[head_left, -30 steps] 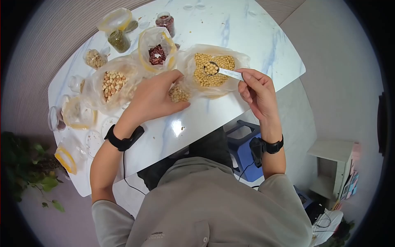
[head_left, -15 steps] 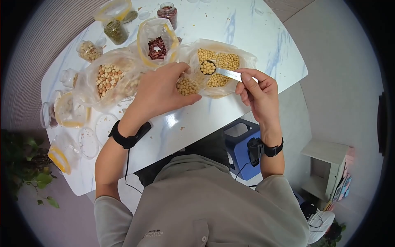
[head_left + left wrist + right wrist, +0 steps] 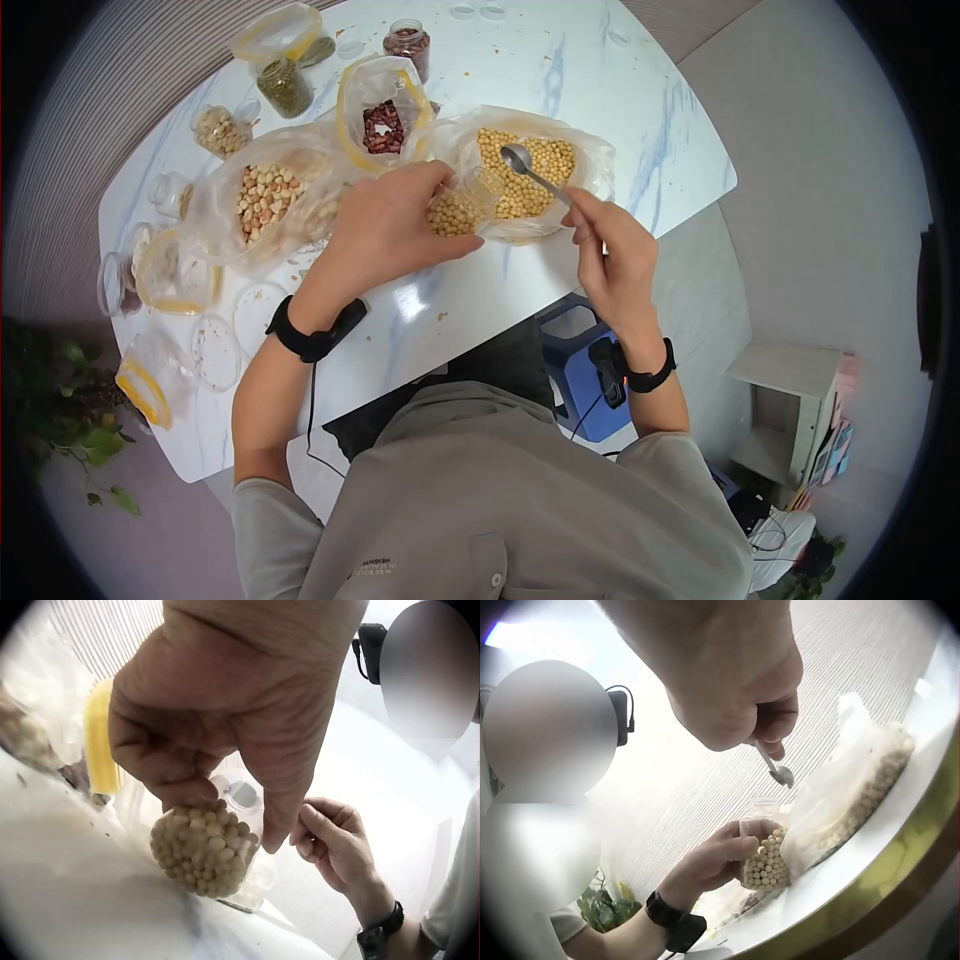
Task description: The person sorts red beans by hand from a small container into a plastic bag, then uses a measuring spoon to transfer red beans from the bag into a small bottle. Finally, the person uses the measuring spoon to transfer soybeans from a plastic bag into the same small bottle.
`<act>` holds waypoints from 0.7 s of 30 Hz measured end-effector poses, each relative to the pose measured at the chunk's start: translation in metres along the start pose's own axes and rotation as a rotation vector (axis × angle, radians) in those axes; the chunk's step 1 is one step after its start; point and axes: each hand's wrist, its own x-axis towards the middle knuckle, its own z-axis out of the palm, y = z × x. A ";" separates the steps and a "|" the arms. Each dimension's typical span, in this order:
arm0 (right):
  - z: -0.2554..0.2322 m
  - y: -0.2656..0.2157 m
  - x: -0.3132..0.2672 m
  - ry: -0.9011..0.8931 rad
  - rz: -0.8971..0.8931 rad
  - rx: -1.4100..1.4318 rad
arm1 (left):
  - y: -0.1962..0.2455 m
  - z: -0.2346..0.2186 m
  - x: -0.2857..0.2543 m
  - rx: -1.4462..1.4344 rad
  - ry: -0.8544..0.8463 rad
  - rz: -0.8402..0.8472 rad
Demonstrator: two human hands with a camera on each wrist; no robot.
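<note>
My left hand [image 3: 390,220] grips a clear jar [image 3: 455,213] partly filled with yellow soybeans, its mouth leaning toward an open plastic bag of soybeans [image 3: 540,170]. Thumb and fingers wrap the jar's sides, and its bean-filled base [image 3: 206,851] faces the left wrist view. With its fingertips, my right hand [image 3: 617,255] pinches the handle of a metal measuring spoon [image 3: 515,157]. The spoon's bowl hangs over the bag, with no beans showing in it. In the right wrist view the spoon [image 3: 780,777] is just above the jar's mouth [image 3: 763,802].
Left of the jar lie a bag of pale brownish kernels [image 3: 270,200] and a bag of dark red beans [image 3: 383,128]. Farther back stand a jar of red beans [image 3: 408,45] and a jar of green beans [image 3: 284,88]. White lids [image 3: 215,353] lie near the table's left edge.
The spoon was heaped with soybeans in both earlier frames; its bowl now shows none. My right hand has turned over and tilted the spoon. My left hand keeps its grip on the jar.
</note>
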 end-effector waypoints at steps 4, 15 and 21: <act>0.008 0.013 0.001 -0.003 0.276 0.079 | 0.000 -0.006 -0.001 0.006 -0.044 0.021; 0.026 0.025 0.004 -0.138 0.311 0.146 | -0.005 -0.010 -0.003 -0.015 -0.046 0.080; 0.019 0.034 -0.002 -0.198 0.764 0.743 | -0.002 -0.012 -0.003 -0.002 -0.050 0.069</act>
